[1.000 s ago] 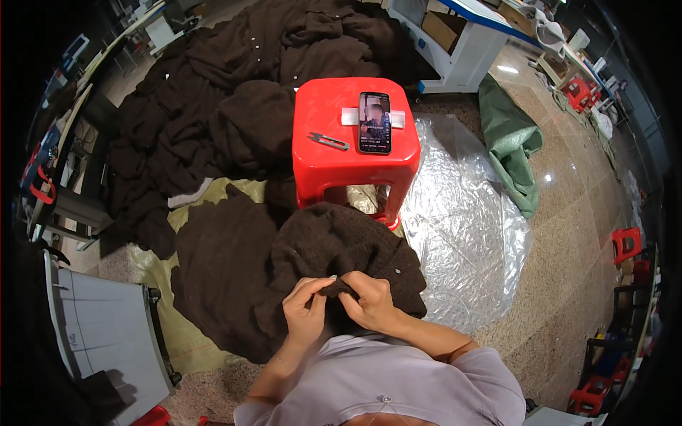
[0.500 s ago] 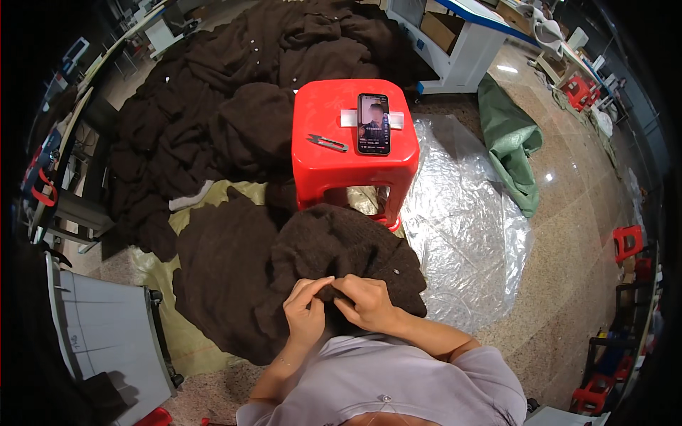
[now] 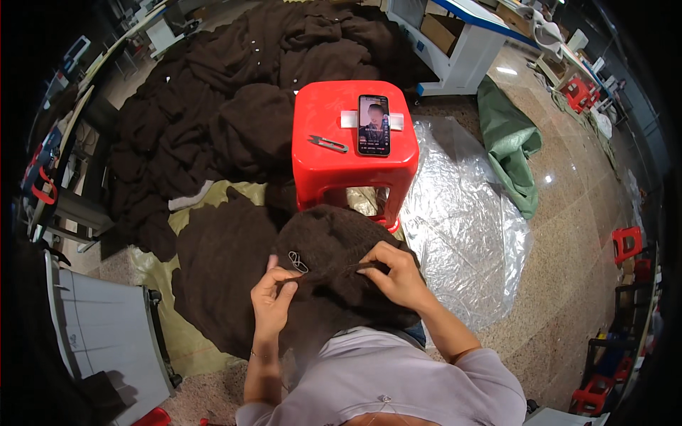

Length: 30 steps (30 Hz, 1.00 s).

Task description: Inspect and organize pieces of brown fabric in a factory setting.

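Dark brown knitted fabric [image 3: 334, 231] lies bunched over my lap. My left hand [image 3: 273, 298] pinches its edge between thumb and fingers. Further right, my right hand [image 3: 400, 278] grips the same edge, so a stretch of it runs between the two hands. A small tangle of white thread [image 3: 298, 263] rests on the fabric just beyond my left fingertips. Past the fabric stands a red plastic stool [image 3: 320, 99]. On its seat are a pair of thread snips [image 3: 327, 143] and a phone [image 3: 374, 125] propped on a white strip, its screen lit.
A large heap of brown knitted fabric [image 3: 234, 78] covers the floor at the far left. Clear plastic sheeting [image 3: 462, 227] spreads right of the stool, beside a green sack [image 3: 508, 142]. A grey bin [image 3: 106, 334] stands at the near left. Red stools [image 3: 626, 244] are at the right edge.
My hands have moved apart, left hand leftward, right hand rightward and slightly farther away, drawing the fabric edge out between them. The white thread tangle now shows by my left hand.
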Tool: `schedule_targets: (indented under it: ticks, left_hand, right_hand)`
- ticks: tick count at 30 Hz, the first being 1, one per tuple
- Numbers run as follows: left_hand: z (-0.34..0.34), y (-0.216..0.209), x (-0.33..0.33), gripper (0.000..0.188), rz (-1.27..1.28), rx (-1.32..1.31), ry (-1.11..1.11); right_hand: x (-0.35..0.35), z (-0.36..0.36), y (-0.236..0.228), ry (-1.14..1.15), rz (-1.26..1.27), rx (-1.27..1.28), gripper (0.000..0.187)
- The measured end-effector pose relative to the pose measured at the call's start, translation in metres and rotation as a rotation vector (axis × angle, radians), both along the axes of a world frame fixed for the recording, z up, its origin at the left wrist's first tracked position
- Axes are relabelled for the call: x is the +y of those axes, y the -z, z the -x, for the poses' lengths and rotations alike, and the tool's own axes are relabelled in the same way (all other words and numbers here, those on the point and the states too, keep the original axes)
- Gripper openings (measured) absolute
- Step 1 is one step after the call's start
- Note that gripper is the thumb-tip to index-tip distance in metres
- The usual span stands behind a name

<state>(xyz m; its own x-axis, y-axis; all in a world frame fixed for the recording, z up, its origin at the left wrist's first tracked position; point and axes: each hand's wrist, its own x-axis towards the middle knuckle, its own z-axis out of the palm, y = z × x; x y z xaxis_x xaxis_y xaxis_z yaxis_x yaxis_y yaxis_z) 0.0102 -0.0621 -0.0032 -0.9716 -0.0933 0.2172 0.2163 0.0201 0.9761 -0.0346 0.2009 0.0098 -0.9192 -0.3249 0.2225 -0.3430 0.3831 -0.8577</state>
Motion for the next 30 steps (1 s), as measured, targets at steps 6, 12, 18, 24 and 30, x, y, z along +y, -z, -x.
schedule_targets:
  ticks: [6,12,18,24,30]
  left_hand:
    - [-0.002,-0.013,0.017,0.017,0.202,-0.198,-0.001]
    - [0.007,-0.033,0.042,0.017,0.465,-0.035,0.219]
    - [0.006,-0.019,0.027,0.015,0.425,-0.156,0.151]
    - [0.002,0.0,0.024,0.012,0.038,-0.376,0.147]
    - [0.002,-0.003,0.029,0.008,-0.168,-0.43,0.188]
  right_hand:
    - [0.006,0.015,-0.007,0.288,0.155,-0.108,0.031]
    - [-0.021,-0.002,-0.015,-0.247,-0.084,-0.046,0.041]
    - [-0.021,-0.001,-0.004,-0.272,0.058,-0.01,0.02]
    - [-0.029,-0.006,-0.004,-0.246,0.023,0.015,0.012]
    - [-0.029,-0.007,-0.001,-0.214,0.046,0.05,0.013]
